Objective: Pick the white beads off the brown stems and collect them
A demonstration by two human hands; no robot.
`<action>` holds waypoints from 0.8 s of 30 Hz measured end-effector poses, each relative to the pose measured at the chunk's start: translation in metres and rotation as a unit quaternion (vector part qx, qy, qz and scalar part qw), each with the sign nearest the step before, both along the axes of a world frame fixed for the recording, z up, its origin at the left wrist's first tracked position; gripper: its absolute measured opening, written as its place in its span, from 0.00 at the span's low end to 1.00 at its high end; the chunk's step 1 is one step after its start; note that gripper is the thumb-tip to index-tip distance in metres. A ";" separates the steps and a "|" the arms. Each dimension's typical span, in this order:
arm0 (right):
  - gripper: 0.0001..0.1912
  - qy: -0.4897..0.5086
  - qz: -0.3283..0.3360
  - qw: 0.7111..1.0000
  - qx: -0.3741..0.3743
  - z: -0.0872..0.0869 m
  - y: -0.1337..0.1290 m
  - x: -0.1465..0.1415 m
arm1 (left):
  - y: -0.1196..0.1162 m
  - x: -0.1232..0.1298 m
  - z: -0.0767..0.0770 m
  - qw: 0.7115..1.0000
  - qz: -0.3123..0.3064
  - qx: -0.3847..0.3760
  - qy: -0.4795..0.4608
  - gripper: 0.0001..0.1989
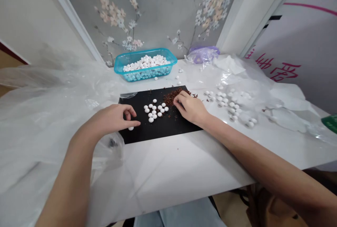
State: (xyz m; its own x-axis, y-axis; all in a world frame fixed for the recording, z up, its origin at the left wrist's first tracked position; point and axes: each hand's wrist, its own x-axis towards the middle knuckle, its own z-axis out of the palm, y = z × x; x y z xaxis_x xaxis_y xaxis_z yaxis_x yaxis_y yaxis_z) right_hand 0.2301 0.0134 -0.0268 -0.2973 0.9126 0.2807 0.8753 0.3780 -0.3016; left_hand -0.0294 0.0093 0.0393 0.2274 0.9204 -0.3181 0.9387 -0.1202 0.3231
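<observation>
A black mat (142, 132) lies on the white table, with several small white balls (154, 112) grouped on its middle. My left hand (116, 117) is over the mat's left edge, thumb and fingers apart, nothing between them. One white ball (131, 128) sits just under its thumb. At the mat's right side, my right hand (190, 106) has thumb and forefinger pinched at the edge of a heap of small brown, star-like pieces (170, 97). Whatever is between those fingertips is too small to make out. A few brown bits are scattered among the balls.
A blue plastic basket (119, 64) full of white balls stands behind the mat. More balls (223, 99) lie loose and in clear bags at right. Crumpled clear plastic (52, 114) covers the left side. A purple item (204, 54) rests by the back wall.
</observation>
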 end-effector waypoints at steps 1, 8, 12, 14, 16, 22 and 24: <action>0.10 0.009 -0.001 1.000 0.006 0.000 0.000 0.000 | -0.001 -0.003 0.001 1.000 0.002 -0.023 -0.004 0.17; 0.09 0.119 -0.011 0.992 0.038 0.008 -0.007 -0.001 | -0.002 -0.007 -0.004 0.997 0.039 -0.051 -0.051 0.09; 0.09 0.141 0.001 0.985 0.098 0.013 -0.015 -0.005 | -0.006 0.012 0.000 0.979 0.050 0.017 -0.197 0.10; 0.10 0.134 0.007 0.984 0.117 0.015 -0.020 -0.008 | -0.011 0.030 0.000 0.947 0.069 0.023 -0.314 0.12; 0.11 0.116 0.016 0.984 0.131 0.017 -0.023 -0.010 | -0.018 0.048 -0.005 0.908 0.088 -0.012 -0.410 0.14; 0.13 0.030 0.047 0.994 0.090 0.024 -0.027 -0.014 | -0.028 0.074 -0.031 0.818 0.139 -0.146 -0.538 0.10; 0.13 0.015 0.051 0.996 0.071 0.025 -0.027 -0.014 | -0.027 0.076 -0.034 0.793 0.167 -0.150 -0.567 0.09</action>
State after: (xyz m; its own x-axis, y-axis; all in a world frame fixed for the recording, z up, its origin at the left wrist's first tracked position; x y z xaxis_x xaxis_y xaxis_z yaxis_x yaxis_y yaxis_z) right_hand 0.2159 -0.0136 -0.0022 -0.3758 0.8286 0.4150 0.8217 0.5050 -0.2642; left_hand 0.0462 -0.0180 0.0054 0.2837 0.9107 -0.3002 -0.0113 0.3162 0.9486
